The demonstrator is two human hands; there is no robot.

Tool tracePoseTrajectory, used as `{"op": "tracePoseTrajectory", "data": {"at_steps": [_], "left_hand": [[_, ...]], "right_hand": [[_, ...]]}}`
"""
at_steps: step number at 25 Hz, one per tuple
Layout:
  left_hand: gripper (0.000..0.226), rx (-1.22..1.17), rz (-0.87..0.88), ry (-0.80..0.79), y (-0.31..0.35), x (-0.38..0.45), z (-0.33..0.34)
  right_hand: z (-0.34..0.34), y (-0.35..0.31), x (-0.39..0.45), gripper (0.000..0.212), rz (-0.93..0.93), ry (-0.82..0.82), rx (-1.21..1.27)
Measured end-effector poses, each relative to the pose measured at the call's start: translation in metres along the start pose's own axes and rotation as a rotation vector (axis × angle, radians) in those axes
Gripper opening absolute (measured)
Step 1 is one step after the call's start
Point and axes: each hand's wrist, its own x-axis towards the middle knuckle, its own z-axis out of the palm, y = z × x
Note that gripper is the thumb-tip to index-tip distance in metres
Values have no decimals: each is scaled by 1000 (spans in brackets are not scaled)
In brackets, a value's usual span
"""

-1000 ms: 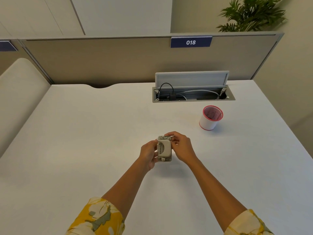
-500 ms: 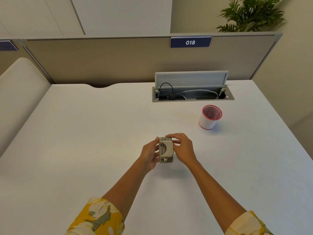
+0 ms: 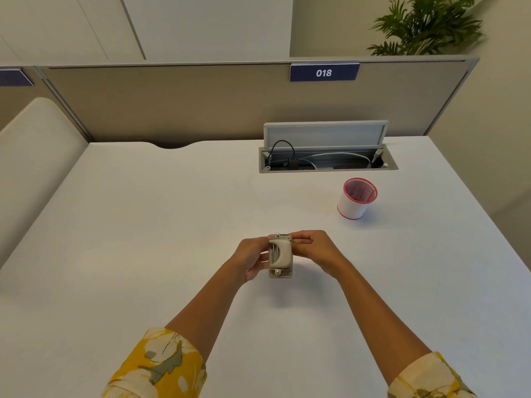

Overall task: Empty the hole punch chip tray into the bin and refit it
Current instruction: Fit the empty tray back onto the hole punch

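A small beige hole punch (image 3: 280, 255) sits between both hands above the middle of the white desk (image 3: 149, 225), its long side pointing away from the person. The left hand (image 3: 250, 258) cups its left side, fingers curled around the body and the thumb near the top. The right hand (image 3: 314, 249) closes on the far right corner, thumb and forefinger pinched together at the top edge; whether they grip the chip tray itself is too small to tell.

Well off to the right and further back stands a small white bin (image 3: 357, 198) with a red rim and red base, upright, its inside showing a pinkish-red lining with dark lines, possibly scraps.

Behind it a recessed cable box (image 3: 327, 162) is set in the desk with its grey lid (image 3: 324, 135) raised; black and white cables lie coiled inside. On the beige partition (image 3: 172, 101) a dark blue label (image 3: 324, 72) reads "018". A potted palm (image 3: 428, 24) rises beyond. Yellow floral sleeves (image 3: 161, 366) cover both forearms near the elbows.
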Motion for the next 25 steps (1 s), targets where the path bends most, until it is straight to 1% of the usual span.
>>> {"op": "tracePoseTrajectory", "data": {"at_steps": [1, 2, 3, 6, 11, 13, 17, 20, 22, 25], "left_hand": [[23, 8, 13, 10, 1, 0, 0], [25, 14, 28, 19, 2, 1, 1], [27, 20, 44, 26, 2, 1, 2], [22, 30, 82, 48, 4, 2, 6], [21, 66, 110, 77, 5, 2, 9], [20, 77, 109, 67, 4, 3, 7], [19, 76, 101, 56, 1, 4, 1], [11, -13, 103, 89, -4, 3, 0], [15, -71, 125, 131, -7, 4, 1], [21, -106, 140, 171, -9, 4, 0]], "right_hand": [[-2, -1, -1, 31, 31, -57, 106], [-3, -2, 0, 29, 50, -81, 163], [-4, -3, 0, 26, 55, -74, 168], [1, -4, 2, 20, 37, 12, 121], [9, -3, 6, 24, 13, 197, -26], [10, -3, 6, 23, 4, 222, -74], [11, -2, 3, 25, 8, 165, -26], [12, -5, 2, 24, 57, 83, 94], [12, -5, 0, 24, 120, 39, 161], [14, 1, -4, 22, 216, -54, 185]]}}
